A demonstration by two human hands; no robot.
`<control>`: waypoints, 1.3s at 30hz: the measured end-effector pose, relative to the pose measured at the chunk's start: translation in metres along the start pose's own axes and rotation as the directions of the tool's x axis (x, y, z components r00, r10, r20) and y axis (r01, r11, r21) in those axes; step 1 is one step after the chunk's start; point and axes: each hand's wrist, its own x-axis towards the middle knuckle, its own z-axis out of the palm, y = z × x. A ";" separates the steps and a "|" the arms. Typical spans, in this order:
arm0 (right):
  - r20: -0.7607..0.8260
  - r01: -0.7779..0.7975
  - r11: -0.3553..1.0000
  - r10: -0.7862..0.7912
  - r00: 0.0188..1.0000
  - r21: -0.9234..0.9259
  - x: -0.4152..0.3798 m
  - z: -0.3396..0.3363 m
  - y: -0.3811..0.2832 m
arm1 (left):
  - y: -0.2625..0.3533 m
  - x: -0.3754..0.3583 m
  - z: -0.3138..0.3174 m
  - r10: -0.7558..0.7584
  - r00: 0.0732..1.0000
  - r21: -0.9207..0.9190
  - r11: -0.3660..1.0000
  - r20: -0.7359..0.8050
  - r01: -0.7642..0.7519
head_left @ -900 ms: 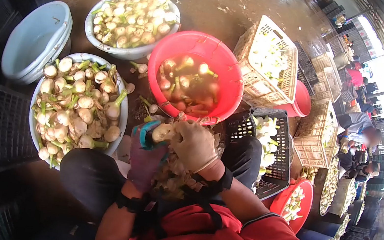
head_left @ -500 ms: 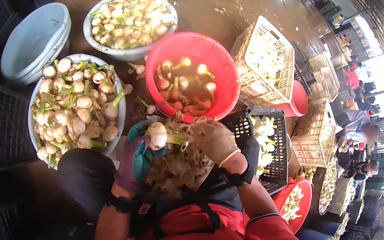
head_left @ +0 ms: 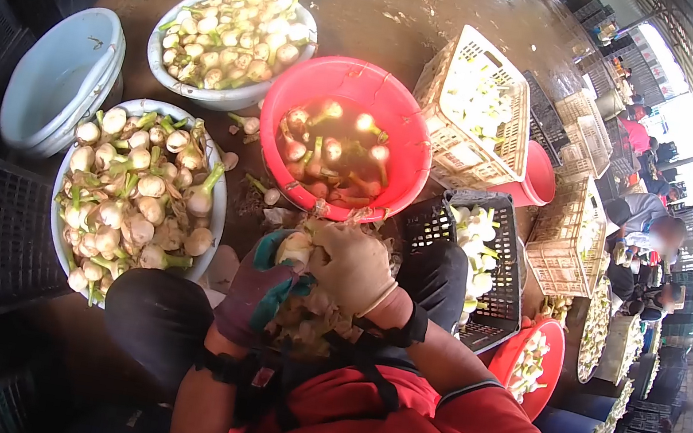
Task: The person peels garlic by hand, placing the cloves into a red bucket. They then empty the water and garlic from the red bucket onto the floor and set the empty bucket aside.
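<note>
Head view, from above: the gloved left hand [head_left: 257,286] has its fingers wrapped around a pale bulb [head_left: 294,249]. The gloved right hand [head_left: 350,264] overlaps that bulb and hides its right side; whether its fingers also grip cannot be told. Peelings [head_left: 308,320] below the fingers are partly covered by both hands. Just beyond the fingers, a pink tub [head_left: 353,83] holds bulbs in murky water [head_left: 346,131]. Left of the fingers is a heaped basin [head_left: 144,106]; right, a black crate [head_left: 427,227], partly blocked by a knee [head_left: 437,279]. Farther right, people [head_left: 643,221] appear small and blurred.
</note>
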 end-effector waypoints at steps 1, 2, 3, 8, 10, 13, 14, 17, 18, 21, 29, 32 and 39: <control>0.000 0.001 1.000 -0.001 1.000 0.000 0.000 0.001 0.002 | 0.001 0.000 0.000 -0.007 1.000 0.018 1.000 0.019 0.006; -0.004 -0.034 0.994 0.035 0.999 0.106 0.000 0.003 0.006 | 0.002 -0.001 -0.001 -0.006 1.000 0.017 1.000 0.020 0.005; -0.004 -0.069 0.975 0.072 0.997 0.210 -0.001 0.004 0.011 | 0.002 -0.003 -0.002 -0.004 0.998 0.040 0.999 0.069 0.001; 0.105 -0.155 0.854 0.118 0.988 0.496 -0.010 0.002 0.029 | 0.003 -0.004 -0.002 -0.015 0.974 0.056 0.998 0.224 0.003; 0.119 -0.193 0.813 0.153 0.981 0.549 -0.010 0.004 0.036 | 0.000 0.001 -0.006 -0.044 0.960 0.230 0.973 0.275 -0.022; 0.206 -0.204 0.753 0.092 0.974 0.626 -0.015 0.007 0.042 | 0.001 -0.003 -0.003 -0.012 0.960 0.076 0.997 0.281 -0.010; 0.271 -0.267 0.633 0.093 0.958 0.727 -0.019 0.002 0.038 | -0.002 -0.001 -0.004 -0.014 0.960 0.079 0.997 0.281 -0.008; 0.251 -0.224 0.705 0.067 0.966 0.673 -0.021 -0.006 0.028 | -0.010 0.003 -0.002 0.156 0.960 0.351 0.907 0.232 -0.232; 0.180 -0.105 0.866 0.018 0.984 0.490 -0.019 -0.005 0.027 | -0.009 0.003 0.002 0.147 0.978 0.359 0.914 0.149 -0.192; 0.257 -0.274 0.767 0.147 0.955 0.581 -0.010 -0.003 0.027 | -0.007 0.002 0.001 0.130 0.985 0.336 0.928 0.114 -0.161; 0.328 -0.385 0.540 0.202 0.923 0.748 -0.010 -0.020 0.015 | -0.002 -0.003 0.006 0.061 0.994 0.273 0.958 0.092 -0.084; 0.068 -0.108 0.673 0.085 0.994 0.732 -0.003 0.002 0.055 | -0.010 0.003 -0.008 0.194 0.974 0.333 0.916 0.118 -0.223; 0.562 0.035 0.958 0.138 0.815 -0.285 -0.007 -0.015 0.072 | -0.019 0.013 -0.025 0.189 0.972 -0.284 0.948 0.143 -0.142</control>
